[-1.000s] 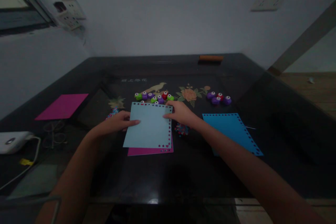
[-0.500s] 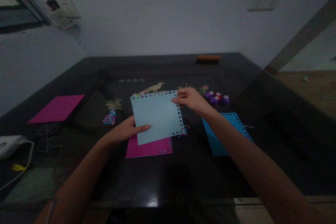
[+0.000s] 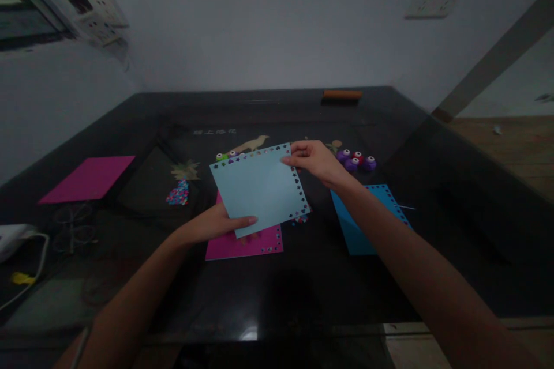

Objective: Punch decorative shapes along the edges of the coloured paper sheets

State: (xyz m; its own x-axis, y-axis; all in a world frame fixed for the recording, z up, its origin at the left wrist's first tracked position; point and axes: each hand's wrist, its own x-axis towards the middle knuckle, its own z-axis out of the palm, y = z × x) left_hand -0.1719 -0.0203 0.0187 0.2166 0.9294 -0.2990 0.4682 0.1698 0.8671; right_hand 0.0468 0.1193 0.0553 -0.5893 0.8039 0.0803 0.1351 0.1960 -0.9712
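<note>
Both hands hold up a light blue square sheet [image 3: 262, 187], tilted, with small dark and coloured star-like shapes along its top and right edges. My left hand [image 3: 223, 223] grips the lower left part, its thumb on the front and the other fingers behind. At the upper right corner my right hand [image 3: 314, 160] pinches the sheet between thumb and fingers. Partly hidden beneath it, a pink sheet [image 3: 242, 249] with similar shapes near its edge lies on the table. A blue sheet [image 3: 357, 233] with dotted edges lies under my right forearm.
Another pink sheet [image 3: 89, 179] lies on the left of the dark glossy table [image 3: 242, 300]. Small coloured beads [image 3: 178, 192] form a heap nearby. Purple and red eyed balls [image 3: 352, 164] sit at right. A brown cylinder [image 3: 341, 94] lies far back; a white device with a cable [image 3: 17, 236] is at left.
The light blue sheet has turned slightly, its lower edge swinging right. My left hand has moved a little right and down with it, while my right hand keeps its pinch.
</note>
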